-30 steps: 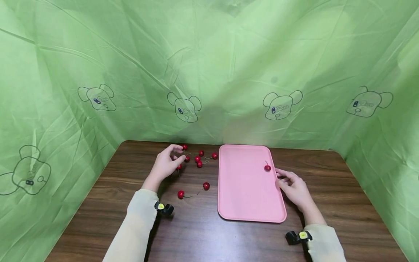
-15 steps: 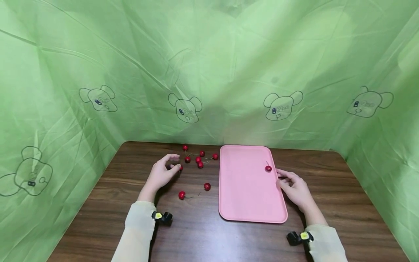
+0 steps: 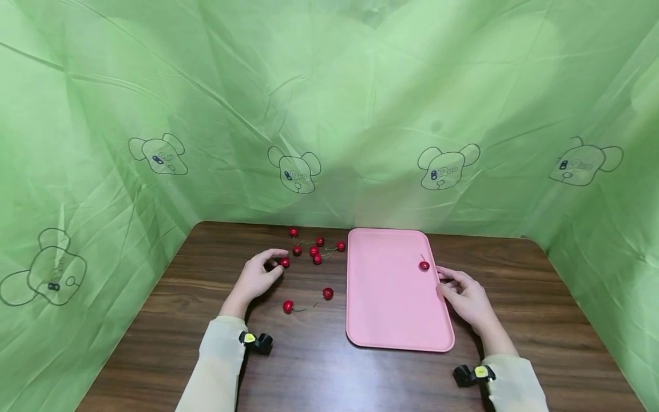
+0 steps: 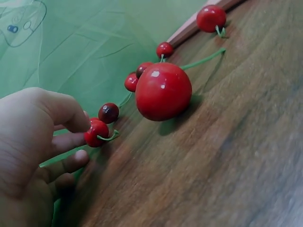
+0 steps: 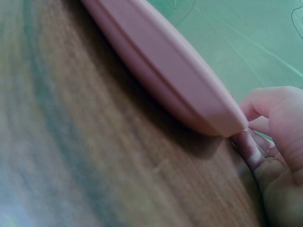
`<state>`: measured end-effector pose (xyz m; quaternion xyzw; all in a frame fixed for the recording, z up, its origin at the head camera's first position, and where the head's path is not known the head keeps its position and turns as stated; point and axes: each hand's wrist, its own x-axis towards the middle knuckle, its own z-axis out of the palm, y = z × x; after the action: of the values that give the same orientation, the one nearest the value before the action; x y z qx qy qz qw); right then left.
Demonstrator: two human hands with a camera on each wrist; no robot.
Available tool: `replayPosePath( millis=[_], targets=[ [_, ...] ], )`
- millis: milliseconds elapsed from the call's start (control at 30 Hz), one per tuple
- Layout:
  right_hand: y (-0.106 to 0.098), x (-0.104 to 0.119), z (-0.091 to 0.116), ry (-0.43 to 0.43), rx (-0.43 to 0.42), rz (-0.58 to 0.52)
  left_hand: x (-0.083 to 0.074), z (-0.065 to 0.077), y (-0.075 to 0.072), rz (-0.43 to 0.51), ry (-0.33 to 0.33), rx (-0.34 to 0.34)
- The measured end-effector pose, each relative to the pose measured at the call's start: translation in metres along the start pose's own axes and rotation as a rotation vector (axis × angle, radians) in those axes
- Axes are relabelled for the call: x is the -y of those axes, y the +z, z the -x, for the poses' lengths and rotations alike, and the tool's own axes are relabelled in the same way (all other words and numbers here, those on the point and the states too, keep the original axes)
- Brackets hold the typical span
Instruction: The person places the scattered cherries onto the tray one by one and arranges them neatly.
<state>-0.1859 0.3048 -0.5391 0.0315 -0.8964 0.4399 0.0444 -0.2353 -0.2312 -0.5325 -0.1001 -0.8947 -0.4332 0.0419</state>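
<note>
At the back left of the wooden table, my left hand [image 3: 258, 276] reaches around a red cherry [image 3: 285, 262], thumb on the near side and index finger beyond it. In the left wrist view that cherry [image 4: 97, 133] sits right at the thumb tip, its green stem pointing away from the hand. My right hand [image 3: 467, 297] holds the right rim of a pink tray [image 3: 399, 337]. The right wrist view has the thumb at the tray's [image 5: 175, 71] edge and fingers low beside it. One cherry [image 3: 424, 265] lies inside the tray near that rim.
Several stemmed cherries cluster behind the left hand, among them one dark red cherry [image 3: 297, 250]. Two more lie nearer the front, one cherry [image 3: 288, 307] left of another cherry [image 3: 328, 293]. Green cloth [image 3: 360, 189] walls rise behind and beside the table [image 3: 304, 366].
My left hand has drawn back from the rear cherries toward the nearer cherry, and its thumb and index finger now stand around it. The right hand stays at the tray's rim.
</note>
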Motion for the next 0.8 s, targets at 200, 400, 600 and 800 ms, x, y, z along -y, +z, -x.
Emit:
replayPosePath(
  millis=[200, 400, 600, 800],
  targets=[
    [0.0003, -0.0013, -0.0004, -0.003, 0.004, -0.001, 0.0015, 0.0001, 0.0008, -0.024, 0.011, 0.025],
    [0.0013, -0.0031, -0.0024, -0.013, -0.01, -0.004, 0.0011, -0.0007, 0.0, -0.018, 0.034, 0.043],
    [0.0011, -0.0029, -0.0032, -0.005, -0.013, 0.0, 0.001, 0.0, 0.0003, -0.026, 0.043, 0.039],
    [0.0015, -0.0032, -0.0029, 0.002, -0.01, 0.011, 0.0022, 0.0005, 0.0019, -0.039, 0.019, 0.013]
  ],
)
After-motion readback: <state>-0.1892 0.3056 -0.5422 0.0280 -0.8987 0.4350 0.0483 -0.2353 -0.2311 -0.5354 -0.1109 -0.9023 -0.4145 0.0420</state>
